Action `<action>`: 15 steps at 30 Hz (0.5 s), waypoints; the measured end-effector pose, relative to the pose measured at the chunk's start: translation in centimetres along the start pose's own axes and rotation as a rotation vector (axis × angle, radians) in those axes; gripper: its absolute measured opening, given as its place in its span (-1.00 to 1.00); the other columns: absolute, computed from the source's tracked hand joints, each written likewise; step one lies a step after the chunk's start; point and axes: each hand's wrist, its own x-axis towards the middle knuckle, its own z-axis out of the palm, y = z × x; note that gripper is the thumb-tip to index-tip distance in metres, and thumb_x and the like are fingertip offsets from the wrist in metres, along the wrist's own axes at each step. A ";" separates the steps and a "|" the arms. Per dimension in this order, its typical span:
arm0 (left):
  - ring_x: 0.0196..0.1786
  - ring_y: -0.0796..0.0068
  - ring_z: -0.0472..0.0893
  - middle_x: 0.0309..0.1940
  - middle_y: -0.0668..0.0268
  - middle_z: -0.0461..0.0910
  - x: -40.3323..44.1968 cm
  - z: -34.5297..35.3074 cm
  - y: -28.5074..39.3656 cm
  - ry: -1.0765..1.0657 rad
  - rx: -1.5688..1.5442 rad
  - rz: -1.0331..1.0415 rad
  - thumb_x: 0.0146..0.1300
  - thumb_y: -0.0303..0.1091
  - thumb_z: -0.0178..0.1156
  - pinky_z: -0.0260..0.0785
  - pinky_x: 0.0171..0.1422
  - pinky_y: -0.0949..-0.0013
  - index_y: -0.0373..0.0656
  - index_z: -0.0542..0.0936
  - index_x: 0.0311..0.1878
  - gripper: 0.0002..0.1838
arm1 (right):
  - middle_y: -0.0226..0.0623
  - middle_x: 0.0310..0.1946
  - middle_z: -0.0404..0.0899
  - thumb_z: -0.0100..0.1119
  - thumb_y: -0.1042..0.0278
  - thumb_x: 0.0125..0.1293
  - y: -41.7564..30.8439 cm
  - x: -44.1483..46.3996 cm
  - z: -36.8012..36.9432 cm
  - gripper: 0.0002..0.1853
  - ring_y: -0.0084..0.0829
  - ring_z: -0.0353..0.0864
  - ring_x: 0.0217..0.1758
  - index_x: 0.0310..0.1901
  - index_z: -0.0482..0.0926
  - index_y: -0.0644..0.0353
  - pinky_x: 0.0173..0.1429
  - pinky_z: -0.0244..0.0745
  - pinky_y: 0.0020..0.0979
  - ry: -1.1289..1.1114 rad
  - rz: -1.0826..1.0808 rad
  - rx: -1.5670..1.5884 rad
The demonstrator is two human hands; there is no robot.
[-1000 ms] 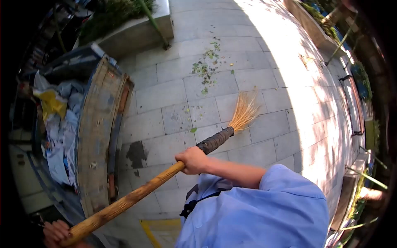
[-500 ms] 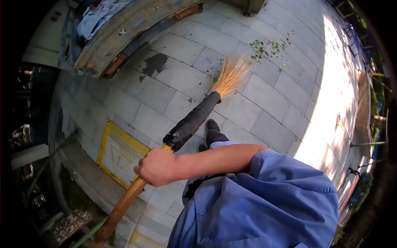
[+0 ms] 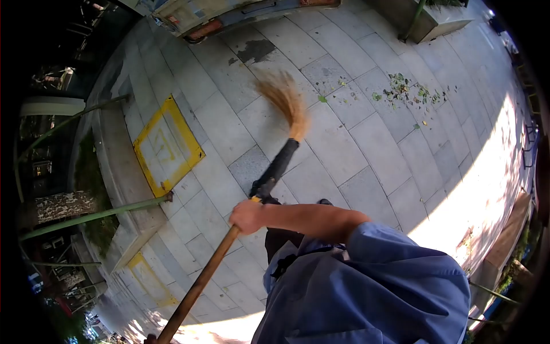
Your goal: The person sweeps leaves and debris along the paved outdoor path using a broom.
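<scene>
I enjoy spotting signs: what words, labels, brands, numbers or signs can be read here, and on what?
No words, brands or numbers can be read.
Larger yellow frame on the paving: faint yellow mark inside, too unclear to read.
Smaller yellow frame: any marking too faint to read.

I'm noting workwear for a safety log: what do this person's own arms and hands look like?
The right arm emerges from a loose, short blue sleeve without visible markings, matching the shirt. The right hand is bare: no glove, and no watch visible. Of the left hand, only a dark sliver seems to show at the bottom edge, too little to describe.
</scene>
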 end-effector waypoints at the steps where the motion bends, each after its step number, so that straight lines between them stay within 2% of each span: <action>1: -0.61 0.43 0.39 -0.72 0.41 0.33 -2.3 -0.3 -0.9 -0.060 -0.003 -0.132 0.21 -0.23 0.13 0.32 -0.43 0.32 -0.06 0.41 -0.60 -0.72 | -0.17 -0.46 0.60 0.25 0.11 -0.04 2.1 -4.2 0.2 -0.79 -0.07 0.60 -0.27 -0.44 0.59 0.05 -0.19 0.49 -0.13 0.014 0.058 0.007; 2: -0.61 0.55 0.26 -0.72 0.42 0.21 -4.2 -0.3 -2.3 -0.076 0.018 -0.143 0.25 -0.33 0.02 0.15 -0.39 0.44 -0.04 0.26 -0.63 -0.68 | -0.19 -0.48 0.59 0.22 0.13 -0.04 4.1 -8.1 1.2 -0.81 -0.07 0.60 -0.28 -0.46 0.58 0.03 -0.21 0.48 -0.11 0.075 0.113 0.036; 3: -0.62 0.52 0.31 -0.75 0.42 0.27 -7.8 1.3 -2.4 -0.132 0.094 -0.176 0.24 -0.33 0.05 0.21 -0.37 0.41 -0.06 0.31 -0.63 -0.70 | -0.17 -0.41 0.63 0.24 0.15 -0.06 5.4 -11.6 0.5 -0.75 -0.08 0.62 -0.24 -0.33 0.65 0.04 -0.15 0.51 -0.14 -0.029 0.224 0.014; 5: -0.59 0.53 0.30 -0.73 0.42 0.25 -12.7 1.7 -3.4 -0.243 0.098 -0.281 0.27 -0.29 0.03 0.26 -0.35 0.38 -0.09 0.32 -0.62 -0.68 | -0.16 -0.45 0.61 0.22 0.16 -0.08 7.8 -18.3 -0.4 -0.78 -0.06 0.61 -0.25 -0.36 0.64 -0.02 -0.17 0.51 -0.12 -0.004 0.329 -0.002; 6: -0.61 0.56 0.27 -0.72 0.44 0.21 -15.4 2.7 -3.3 -0.215 0.100 -0.363 0.28 -0.25 0.02 0.21 -0.41 0.43 -0.05 0.28 -0.61 -0.67 | -0.16 -0.44 0.61 0.21 0.15 -0.07 9.0 -21.1 -1.0 -0.79 -0.05 0.60 -0.26 -0.39 0.62 0.01 -0.18 0.50 -0.11 -0.020 0.369 -0.037; 7: -0.61 0.53 0.32 -0.71 0.41 0.25 -17.0 2.1 -3.6 -0.252 -0.004 -0.474 0.28 -0.27 0.05 0.28 -0.40 0.38 -0.09 0.32 -0.57 -0.70 | -0.16 -0.45 0.61 0.20 0.16 -0.07 9.8 -23.5 -1.5 -0.81 -0.05 0.60 -0.27 -0.41 0.60 0.02 -0.19 0.50 -0.10 -0.040 0.454 -0.065; 8: -0.59 0.47 0.39 -0.69 0.37 0.30 -18.9 2.0 -3.8 -0.282 0.028 -0.485 0.29 -0.26 0.06 0.33 -0.37 0.33 -0.12 0.34 -0.53 -0.72 | -0.17 -0.46 0.60 0.19 0.17 -0.07 10.3 -25.8 -2.7 -0.82 -0.05 0.59 -0.28 -0.41 0.60 0.02 -0.21 0.50 -0.10 -0.033 0.469 -0.117; 11: -0.57 0.41 0.44 -0.67 0.35 0.33 -22.1 -0.7 -2.5 -0.322 -0.056 -0.546 0.31 -0.26 0.06 0.38 -0.35 0.29 -0.14 0.35 -0.49 -0.73 | -0.22 -0.51 0.59 0.18 0.22 -0.07 10.4 -31.0 -4.3 -0.87 -0.07 0.59 -0.35 -0.47 0.57 0.02 -0.28 0.49 -0.12 0.043 0.479 -0.236; 13: -0.55 0.41 0.44 -0.63 0.34 0.33 -21.9 -3.1 -0.9 -0.279 -0.057 -0.555 0.33 -0.21 0.04 0.40 -0.33 0.27 -0.12 0.34 -0.49 -0.71 | -0.25 -0.55 0.58 0.18 0.23 -0.08 7.6 -32.2 -5.8 -0.88 -0.09 0.59 -0.39 -0.51 0.55 0.03 -0.32 0.47 -0.14 0.059 0.430 -0.261; 15: -0.52 0.42 0.44 -0.58 0.35 0.32 -20.9 -7.0 1.2 -0.250 -0.208 -0.575 0.36 -0.15 0.00 0.41 -0.31 0.27 -0.11 0.33 -0.49 -0.67 | -0.24 -0.56 0.57 0.19 0.24 -0.10 4.9 -32.8 -5.4 -0.89 -0.11 0.59 -0.41 -0.52 0.55 0.04 -0.33 0.47 -0.15 0.058 0.345 -0.277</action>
